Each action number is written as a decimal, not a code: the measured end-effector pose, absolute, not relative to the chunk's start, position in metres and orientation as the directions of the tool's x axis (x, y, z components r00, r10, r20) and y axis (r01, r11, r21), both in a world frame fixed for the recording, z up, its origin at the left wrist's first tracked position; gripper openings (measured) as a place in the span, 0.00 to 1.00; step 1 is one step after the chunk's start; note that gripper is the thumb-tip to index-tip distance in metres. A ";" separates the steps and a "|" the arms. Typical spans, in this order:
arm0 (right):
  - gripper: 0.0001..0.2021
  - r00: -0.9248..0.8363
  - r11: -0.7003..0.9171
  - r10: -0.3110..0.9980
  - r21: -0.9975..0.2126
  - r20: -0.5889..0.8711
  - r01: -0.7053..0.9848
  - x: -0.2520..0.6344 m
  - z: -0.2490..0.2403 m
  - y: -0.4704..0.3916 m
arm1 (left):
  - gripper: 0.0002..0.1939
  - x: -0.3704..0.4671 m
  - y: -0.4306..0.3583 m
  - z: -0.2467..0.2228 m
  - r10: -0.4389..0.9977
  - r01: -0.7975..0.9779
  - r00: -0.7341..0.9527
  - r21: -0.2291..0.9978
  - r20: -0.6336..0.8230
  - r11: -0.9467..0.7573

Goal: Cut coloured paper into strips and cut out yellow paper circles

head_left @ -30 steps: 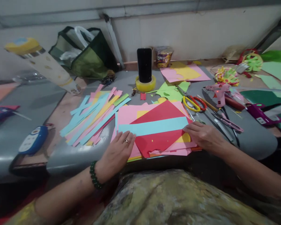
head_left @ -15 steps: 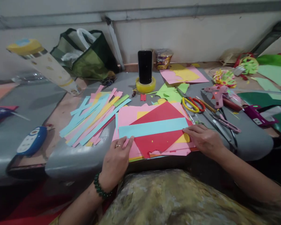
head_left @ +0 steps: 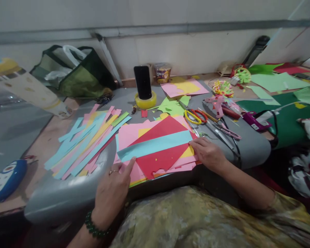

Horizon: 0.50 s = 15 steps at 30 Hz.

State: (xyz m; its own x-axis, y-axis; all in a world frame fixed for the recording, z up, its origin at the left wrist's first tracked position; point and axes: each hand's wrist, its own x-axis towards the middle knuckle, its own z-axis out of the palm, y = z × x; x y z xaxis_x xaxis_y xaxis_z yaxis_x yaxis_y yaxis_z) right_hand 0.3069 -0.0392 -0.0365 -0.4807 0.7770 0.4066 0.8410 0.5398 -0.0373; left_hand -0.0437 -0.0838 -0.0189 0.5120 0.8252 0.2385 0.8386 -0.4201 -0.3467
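Note:
A light blue paper strip (head_left: 155, 144) lies slanted across a red sheet (head_left: 160, 125), on top of pink (head_left: 126, 132) and yellow sheets. My left hand (head_left: 113, 189) rests at the strip's lower left edge, index finger stretched out and touching it, the fingers apart. At the strip's right end, my right hand (head_left: 209, 153) pinches its lower corner with thumb and fingers together. The strip's left end is slightly raised. Left of the sheets lies a pile of cut strips (head_left: 88, 141) in blue, pink, yellow and green.
Behind the sheets a phone (head_left: 142, 82) stands in a yellow tape roll (head_left: 145, 100). Scissors (head_left: 193, 117), a pink glue gun (head_left: 215, 103) and a cutter (head_left: 227, 131) lie at right. A green bag (head_left: 77, 75) and a blue-white object (head_left: 9, 179) are at left.
The view has turned to the right, so things appear further left. My left hand has moved a little down from the strip's edge, with its index finger extended, and the strip's left end has lifted slightly.

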 end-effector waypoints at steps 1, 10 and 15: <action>0.14 -0.461 0.514 0.785 -0.020 0.413 0.858 0.309 -0.036 -0.040 | 0.24 -0.045 -0.084 -0.018 0.830 0.834 0.513 -0.355 0.217 -0.423; 0.14 0.077 -0.110 0.848 0.031 0.525 0.993 0.364 -0.025 -0.056 | 0.20 -0.045 -0.055 0.036 0.754 0.767 0.628 -0.315 0.194 -0.558; 0.17 0.161 -0.213 0.868 0.059 0.470 0.975 0.379 -0.037 -0.061 | 0.25 0.034 -0.005 0.051 0.750 0.744 0.662 -0.115 -0.006 -0.658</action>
State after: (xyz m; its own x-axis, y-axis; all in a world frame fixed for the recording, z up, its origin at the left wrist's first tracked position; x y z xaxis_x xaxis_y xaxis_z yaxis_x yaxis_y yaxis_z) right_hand 0.3787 -0.0605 -0.0366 0.1614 0.8678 0.4701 0.9752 -0.2133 0.0589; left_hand 0.0339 -0.0046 0.0513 0.6619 0.7496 -0.0061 0.7442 -0.6580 -0.1145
